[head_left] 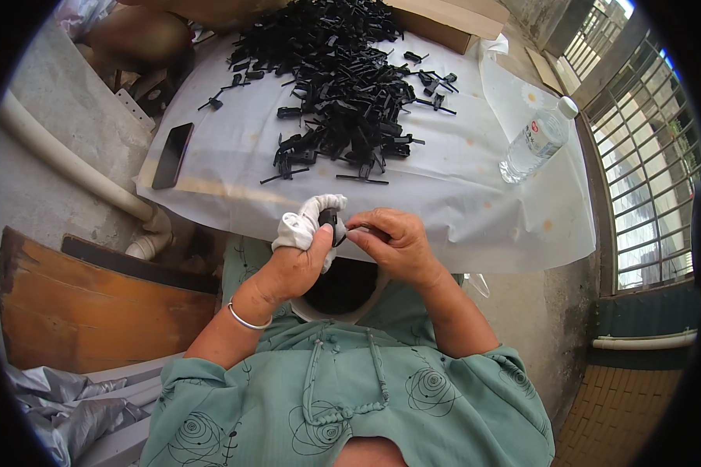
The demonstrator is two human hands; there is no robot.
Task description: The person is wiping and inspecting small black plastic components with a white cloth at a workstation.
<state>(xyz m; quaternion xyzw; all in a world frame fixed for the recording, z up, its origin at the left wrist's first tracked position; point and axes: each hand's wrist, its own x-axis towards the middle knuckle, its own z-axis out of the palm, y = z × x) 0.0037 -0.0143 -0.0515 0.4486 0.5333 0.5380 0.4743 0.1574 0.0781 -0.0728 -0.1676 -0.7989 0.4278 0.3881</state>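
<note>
At the near edge of the desk [475, 226], our left fingers [320, 243] clamp a black piece [332, 217] and white cloth [292, 232], best held steady while our right fingers [385, 219] pinch together beside it, on what we cannot tell.

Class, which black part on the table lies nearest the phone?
The leftmost black part, lying alone just beyond the far end of the phone. The others lie farther right, in or around the pile.
</note>
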